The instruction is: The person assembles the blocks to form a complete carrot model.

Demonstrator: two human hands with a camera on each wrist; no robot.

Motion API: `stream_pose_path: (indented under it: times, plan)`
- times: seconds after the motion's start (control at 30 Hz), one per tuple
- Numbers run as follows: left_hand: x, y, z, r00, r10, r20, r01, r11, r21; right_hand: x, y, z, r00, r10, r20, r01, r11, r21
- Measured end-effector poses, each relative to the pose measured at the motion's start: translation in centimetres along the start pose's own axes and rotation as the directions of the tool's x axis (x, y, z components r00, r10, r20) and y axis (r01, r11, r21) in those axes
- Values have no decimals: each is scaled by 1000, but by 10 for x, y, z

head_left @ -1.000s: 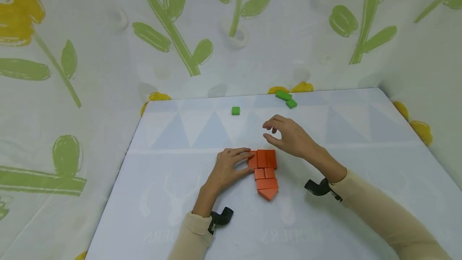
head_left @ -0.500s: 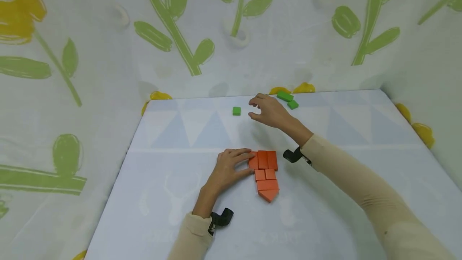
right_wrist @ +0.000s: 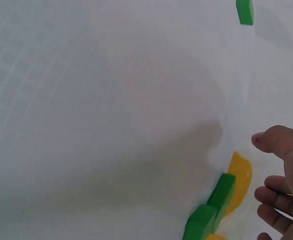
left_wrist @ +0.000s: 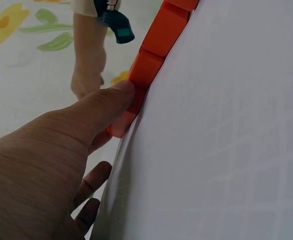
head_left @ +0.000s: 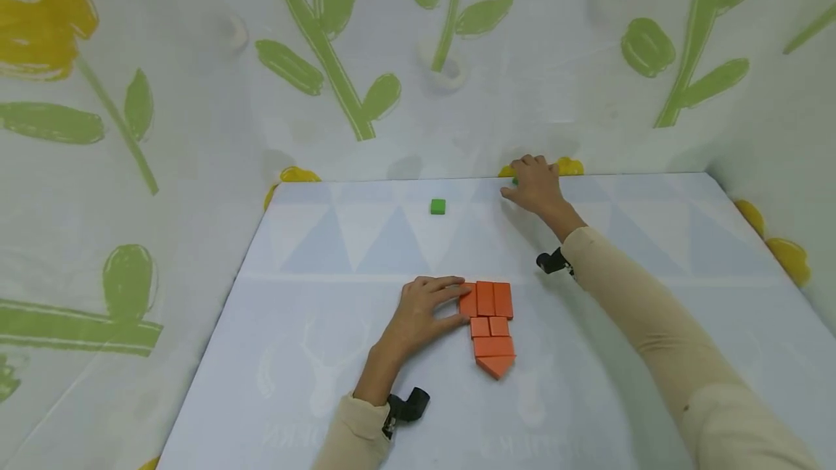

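Observation:
On the table, orange blocks [head_left: 493, 347] lie flat in a joined shape with a pointed tip towards the person. My left hand [head_left: 418, 314] pinches the leftmost orange block [head_left: 468, 300] of the top row between thumb and index finger. In the left wrist view the thumb [left_wrist: 104, 110] presses the block's side. Near the far edge, my right hand [head_left: 538, 186] hovers with parted fingers, mostly covering two green blocks in the head view. The right wrist view shows those blocks, a longer green block [right_wrist: 221, 192] and a shorter green block [right_wrist: 200, 222], apart from the fingers.
A single green block [head_left: 438, 207] sits near the table's far edge, left of my right hand. Behind the patterned white table [head_left: 326, 354] rises a floral cloth [head_left: 215, 114]. Each wrist wears a black camera [head_left: 409, 405].
My right hand has moved away from me, first towards the single green block, then right to the pair of green blocks. My left hand stays at the orange blocks.

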State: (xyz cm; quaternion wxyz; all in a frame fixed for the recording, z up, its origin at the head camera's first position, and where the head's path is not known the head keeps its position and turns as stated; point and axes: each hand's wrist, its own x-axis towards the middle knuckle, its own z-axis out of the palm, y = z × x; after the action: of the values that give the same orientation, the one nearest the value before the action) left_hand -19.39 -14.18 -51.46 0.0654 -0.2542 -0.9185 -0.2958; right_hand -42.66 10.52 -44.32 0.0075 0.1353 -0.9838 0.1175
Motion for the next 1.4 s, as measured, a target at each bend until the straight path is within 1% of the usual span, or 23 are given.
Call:
stream_pose_path:
  times: [0.07,0.17,0.3,0.4,0.5,0.6,0.73,0.8,0.87,0.97,1.13,1.27,1.33,1.4]
  plan:
    - [0,1,0,1000,3,2,-3,1000,5,0,14,0,999,34,2,-34,999,6]
    - [-1,4,1,1000,5,3,-5,1000,8,-2,29,0,998,68,15,-68,998,9]
    - [-2,8,2,1000,11,4,-11,1000,12,-6,40,2,995,93,40,-93,996,7]
    - [-4,10,4,1000,12,9,-12,1000,6,-10,44,4,994,96,47,-96,995,0]
    - [-4,12,5,1000,7,16,-7,1000,-3,-14,47,3,997,75,23,-75,997,-15]
    - [-4,11,5,1000,8,9,-8,1000,-8,-14,47,1,998,54,-31,-54,999,-1]
    - [-2,10,2,1000,5,0,-5,1000,-9,-20,35,-5,993,-15,-116,22,998,53]
    - [-1,9,0,1000,-2,2,2,1000,-6,-30,25,-8,986,-77,-150,90,993,82]
    - [-1,8,-3,1000,-5,0,5,1000,-7,-44,14,-9,975,-145,-171,165,980,109]
    - [1,8,-5,1000,-1,-4,1,1000,-8,-65,0,-8,962,-226,-152,247,959,140]
    - [1,6,-5,1000,-3,4,3,1000,12,-97,-19,-4,942,-324,-83,334,923,189]
    - [1,5,-4,1000,-8,12,8,1000,17,-117,-32,-3,921,-386,-54,388,893,230]
    - [0,5,-4,1000,-5,13,5,1000,7,-126,-36,-1,913,-407,-40,404,884,234]
    - [0,4,-3,1000,-1,9,1,1000,3,-133,-40,1,908,-418,-19,411,882,229]
